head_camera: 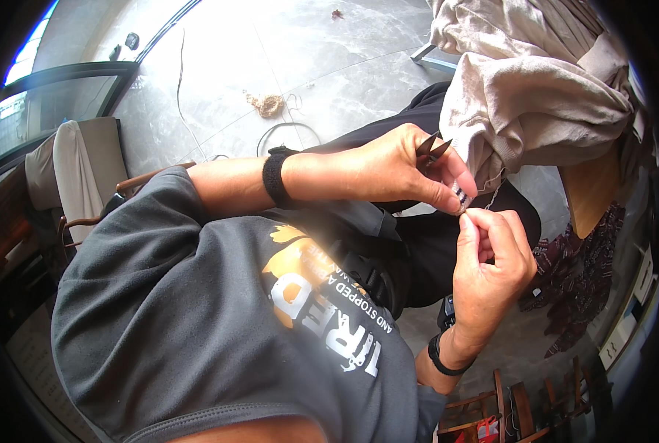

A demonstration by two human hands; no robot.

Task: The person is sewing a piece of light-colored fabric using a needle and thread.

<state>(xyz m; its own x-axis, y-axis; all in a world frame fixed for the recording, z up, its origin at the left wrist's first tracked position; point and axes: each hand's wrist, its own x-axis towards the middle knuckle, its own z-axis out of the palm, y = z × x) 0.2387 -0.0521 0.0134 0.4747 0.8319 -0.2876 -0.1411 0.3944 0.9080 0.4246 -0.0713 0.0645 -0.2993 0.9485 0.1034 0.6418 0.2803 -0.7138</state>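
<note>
My left hand [412, 166] pinches a small band of knit fabric with dark and white stripes [461, 194] between thumb and fingers. Tucked in the same hand, a pair of dark-bladed thread snips [432, 148] has its two points sticking up apart. My right hand [490, 260] meets the left at the fabric's lower end, thumb and forefinger pinched together there; what lies between those fingertips is too small to tell. A loose light yarn [494, 195] hangs just above the right fingers. Beyond the hands, a large beige knitted garment [534, 105] is heaped in folds.
Tangled beige yarn [268, 104] and a cable [181, 94] lie on the tiled floor [224, 61]. A cloth-draped chair [94, 160] stands at left. A wooden board [589, 185] juts beneath the garment. Dark red patterned cloth [578, 277] and wooden slatted furniture [520, 404] are at right.
</note>
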